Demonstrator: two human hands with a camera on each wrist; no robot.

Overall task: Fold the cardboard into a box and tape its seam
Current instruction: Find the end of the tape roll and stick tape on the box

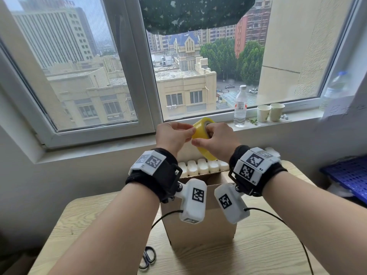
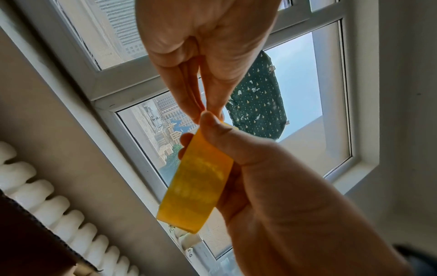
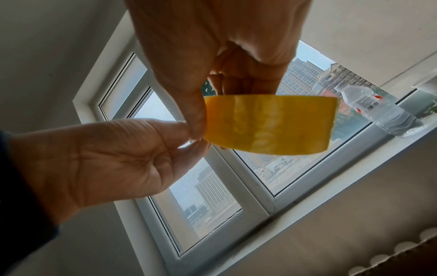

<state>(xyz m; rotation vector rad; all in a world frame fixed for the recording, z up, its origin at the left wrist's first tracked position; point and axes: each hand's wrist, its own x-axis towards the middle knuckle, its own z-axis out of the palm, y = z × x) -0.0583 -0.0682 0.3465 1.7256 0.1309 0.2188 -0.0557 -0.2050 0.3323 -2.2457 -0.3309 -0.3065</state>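
Note:
A yellow tape roll (image 1: 201, 129) is held up in front of the window, above the box. My right hand (image 1: 206, 135) grips the roll, fingers through its core and thumb on the outer face (image 2: 201, 179). My left hand (image 1: 191, 132) pinches the roll's left edge between thumb and fingertips (image 3: 196, 134); I cannot tell whether a loose end is lifted. The brown cardboard box (image 1: 200, 231) stands upright on the wooden table (image 1: 268, 245) below my wrists, which hide most of its top.
Scissors (image 1: 148, 257) lie on the table left of the box. A white radiator (image 1: 202, 165) runs behind the box. On the windowsill stand a water bottle (image 1: 240, 106) and two paper cups (image 1: 270, 113). A blue crate (image 1: 349, 175) sits at the right.

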